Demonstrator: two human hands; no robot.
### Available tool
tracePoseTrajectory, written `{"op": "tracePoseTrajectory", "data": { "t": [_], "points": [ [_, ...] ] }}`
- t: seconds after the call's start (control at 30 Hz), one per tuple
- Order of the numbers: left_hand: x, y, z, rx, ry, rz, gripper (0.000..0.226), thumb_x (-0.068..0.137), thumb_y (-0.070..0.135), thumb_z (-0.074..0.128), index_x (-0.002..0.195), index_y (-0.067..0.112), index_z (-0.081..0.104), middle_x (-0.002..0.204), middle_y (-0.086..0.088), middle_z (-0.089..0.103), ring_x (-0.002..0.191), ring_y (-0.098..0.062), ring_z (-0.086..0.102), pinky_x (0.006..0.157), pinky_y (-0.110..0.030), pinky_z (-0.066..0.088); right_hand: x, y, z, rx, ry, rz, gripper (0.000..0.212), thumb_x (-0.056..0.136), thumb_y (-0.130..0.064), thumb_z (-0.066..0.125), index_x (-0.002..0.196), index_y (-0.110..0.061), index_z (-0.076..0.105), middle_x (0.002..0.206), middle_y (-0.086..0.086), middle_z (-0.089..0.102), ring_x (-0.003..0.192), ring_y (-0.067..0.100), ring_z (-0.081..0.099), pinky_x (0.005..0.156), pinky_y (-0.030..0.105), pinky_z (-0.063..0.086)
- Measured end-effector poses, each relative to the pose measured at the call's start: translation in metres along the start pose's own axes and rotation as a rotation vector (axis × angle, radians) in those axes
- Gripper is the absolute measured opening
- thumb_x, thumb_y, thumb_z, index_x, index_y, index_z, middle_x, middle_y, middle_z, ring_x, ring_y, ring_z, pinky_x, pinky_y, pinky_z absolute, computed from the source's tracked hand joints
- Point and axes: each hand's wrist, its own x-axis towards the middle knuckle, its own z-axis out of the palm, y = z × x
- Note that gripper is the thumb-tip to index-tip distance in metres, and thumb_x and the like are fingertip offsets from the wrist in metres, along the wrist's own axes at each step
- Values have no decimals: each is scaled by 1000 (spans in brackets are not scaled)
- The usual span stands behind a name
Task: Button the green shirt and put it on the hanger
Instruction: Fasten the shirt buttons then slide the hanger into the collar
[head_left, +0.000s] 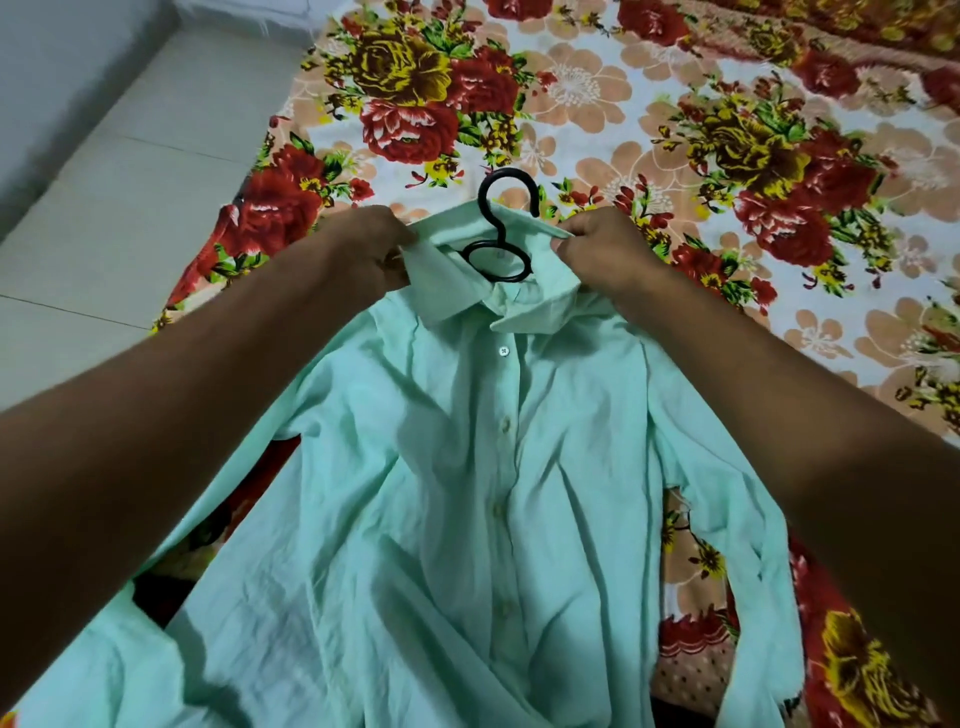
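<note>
The green shirt (467, 493) looks light and limp; left hand (371, 249) and right hand (602, 249) each pinch its collar, sensibly beside the black hanger (498, 244).

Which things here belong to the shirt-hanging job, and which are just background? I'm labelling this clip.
Part of the job:
- green shirt, front buttoned
- black hanger, hook sticking out at the collar
- left hand and right hand, each gripping the collar

Just there:
- floral bedsheet under the shirt
- tiled floor
</note>
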Motion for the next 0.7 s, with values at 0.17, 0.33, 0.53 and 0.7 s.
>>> {"op": "tracePoseTrajectory", "data": {
  "t": [0.17,0.33,0.53,0.7],
  "points": [
    [-4,-5,-1,-175,-153,-63,13,105,7,49,112,3,59,104,-10,67,93,-25,66,66,-39,58,5,-5,-2,172,-79,218,19,102,-12,59,105,6,66,113,24,69,105,33,67,93,43,58],
    [-3,-5,-11,-89,-193,-157,31,104,12,41,98,3,69,92,-8,75,77,-21,73,62,-31,63,2,-2,-9,501,-162,420,15,100,1,54,111,1,63,113,18,73,101,32,73,80,46,64],
    [9,-14,-12,138,-273,-66,34,101,29,54,126,12,68,117,-6,74,99,-20,69,103,-37,53,2,-4,-16,456,-277,391,25,105,-11,45,106,-11,70,114,11,74,100,24,72,85,42,63],
    [21,-21,-11,197,-226,-12,21,101,29,57,107,14,71,107,-6,77,88,-20,73,86,-37,61,-1,-2,-24,412,-417,305,25,100,-33,63,114,-13,68,118,7,75,108,22,71,95,39,59]
  ]
}}
